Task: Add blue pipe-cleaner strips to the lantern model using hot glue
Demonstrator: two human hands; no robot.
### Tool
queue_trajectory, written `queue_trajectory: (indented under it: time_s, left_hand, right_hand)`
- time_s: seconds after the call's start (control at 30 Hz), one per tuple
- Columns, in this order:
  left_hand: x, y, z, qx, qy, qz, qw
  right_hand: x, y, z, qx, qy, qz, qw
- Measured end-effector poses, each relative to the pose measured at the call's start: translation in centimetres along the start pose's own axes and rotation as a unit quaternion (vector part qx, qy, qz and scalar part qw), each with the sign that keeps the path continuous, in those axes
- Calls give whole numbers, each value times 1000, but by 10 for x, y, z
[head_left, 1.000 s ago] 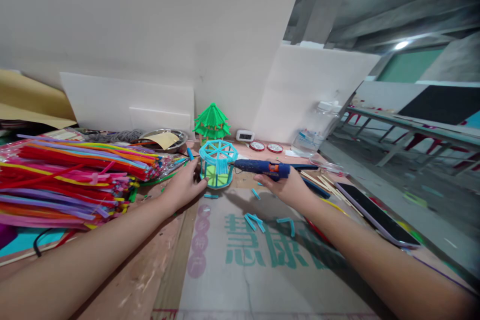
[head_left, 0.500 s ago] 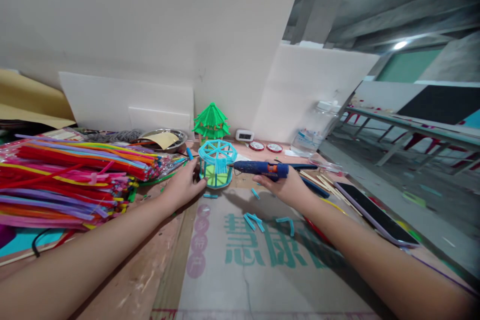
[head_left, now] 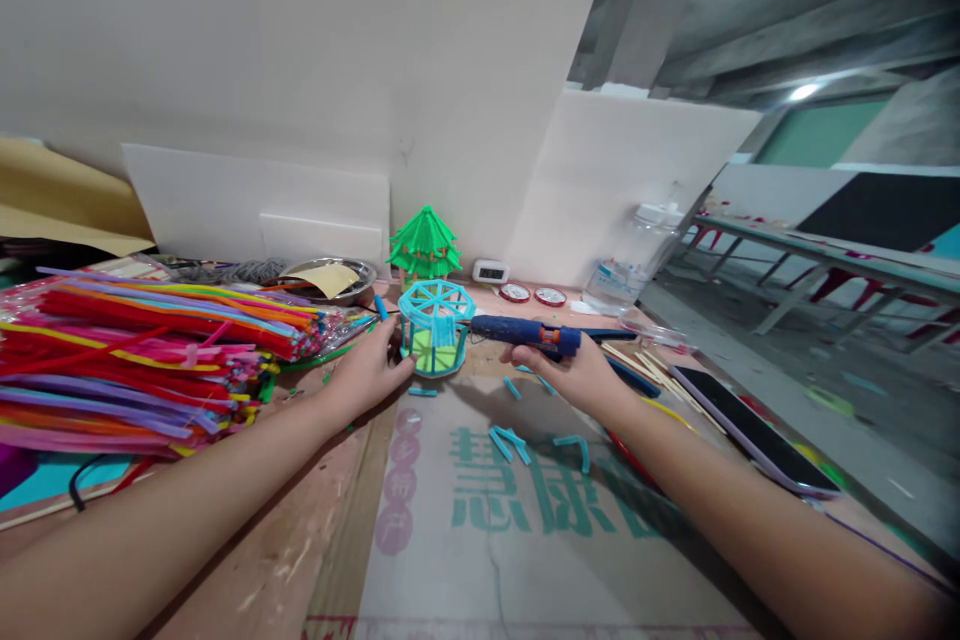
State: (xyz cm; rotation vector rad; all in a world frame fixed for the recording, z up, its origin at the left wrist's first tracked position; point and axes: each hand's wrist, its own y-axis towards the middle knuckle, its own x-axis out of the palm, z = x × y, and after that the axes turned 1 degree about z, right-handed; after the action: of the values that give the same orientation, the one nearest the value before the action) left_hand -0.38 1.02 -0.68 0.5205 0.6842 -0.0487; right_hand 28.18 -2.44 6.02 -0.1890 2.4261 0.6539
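A small light-blue pavilion model [head_left: 436, 326] made of pipe cleaners stands on the table with a green floor inside. My left hand [head_left: 369, 372] steadies it, thumb and fingers pressed against its left side. My right hand [head_left: 571, 374] is closed round a blue glue gun [head_left: 525, 332], whose nozzle points left at the model's right side. Short light-blue pipe-cleaner pieces [head_left: 510, 442] lie on the grey cardboard sheet [head_left: 525, 530] in front of the model.
A big heap of coloured pipe cleaners [head_left: 150, 350] fills the left. A finished green pavilion [head_left: 424, 245], a metal dish [head_left: 330, 278], a small clock [head_left: 490, 271] and a water bottle [head_left: 630, 260] stand behind. Wooden sticks [head_left: 641, 360] and a phone [head_left: 750, 425] lie right.
The glue gun has dipped slightly and stays with its nozzle at the model's right side. My left hand has kept its hold on the model.
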Motion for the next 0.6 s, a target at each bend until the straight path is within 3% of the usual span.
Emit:
queue_trajectory:
  time_s: [0.27, 0.43, 0.6]
  left_hand:
    - [0, -1, 3, -1, -1, 18, 1000]
    - [0, 1, 2, -12, 49, 29, 998]
    - [1, 0, 1, -5, 48, 26, 998]
  right_hand:
    - [-1, 1, -5, -7, -56, 20, 998]
    - [-1, 6, 7, 17, -48, 19, 999]
    - [0, 5, 2, 11, -20, 23, 999]
